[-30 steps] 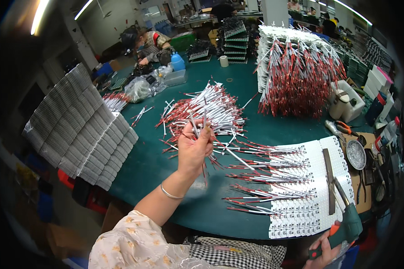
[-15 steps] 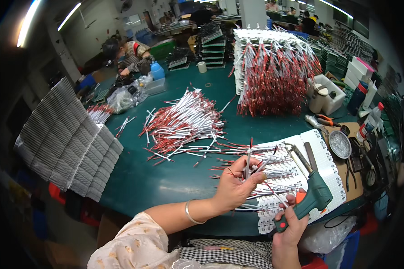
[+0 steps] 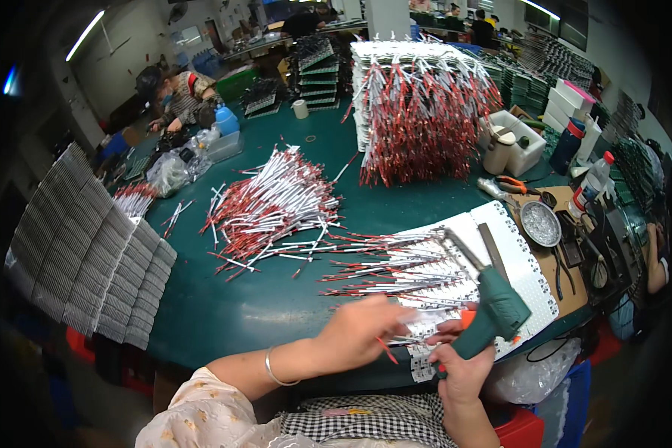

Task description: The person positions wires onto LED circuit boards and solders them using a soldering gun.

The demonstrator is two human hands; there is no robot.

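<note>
My left hand point(image 3: 358, 336) is blurred over the near end of a white board panel point(image 3: 461, 257). Its fingers are bent, and a red-tipped wire point(image 3: 387, 349) pokes out beneath them; how many wires it holds is hidden. Closed around the handle of a green soldering gun point(image 3: 500, 306) with an orange trigger is my right hand point(image 3: 463, 366). The gun's metal barrel points up and away over the panel. Red-and-white wires point(image 3: 381, 284) lie in rows along the panel's left side, their red ends reaching onto the green table.
A loose heap of red-and-white wires point(image 3: 276, 201) lies mid-table. Stacked panels with hanging wires point(image 3: 425, 112) stand behind. Grey ridged panels point(image 3: 89, 254) lean at left. At right are a metal dish point(image 3: 540, 224), pliers point(image 3: 517, 184) and bottles. A co-worker point(image 3: 179, 97) sits at far left.
My left hand has moved down and left, its fingers turning downward, away from the upright wires it gripped. The soldering gun has shifted slightly left in view, as has the whole scene.
</note>
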